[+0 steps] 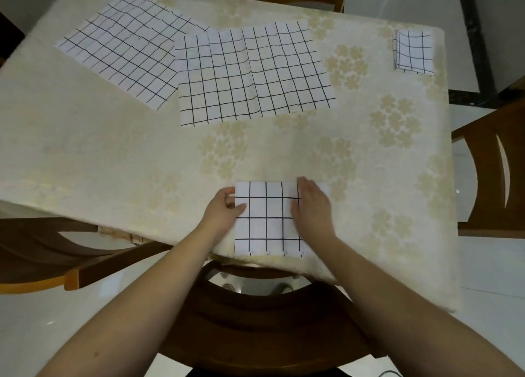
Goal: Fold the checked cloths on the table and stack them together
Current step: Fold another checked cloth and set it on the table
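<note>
A folded white cloth with a black grid [265, 219] lies at the near edge of the table. My left hand [223, 210] pinches its left edge, thumb on top. My right hand [312, 206] rests flat on its right side, fingers together and pointing away from me. Two unfolded checked cloths lie flat farther back: one in the middle [252, 72] and one at the far left [125, 47], its corner tucked under the middle one. A small stack of folded checked cloth [413, 51] sits at the far right corner.
The table [113, 155] wears a cream cloth with a pale flower pattern. Dark wooden chairs stand around it: one right below me [255, 320], one on the left [42, 251], one on the right [494, 172]. Glossy white floor shows beyond.
</note>
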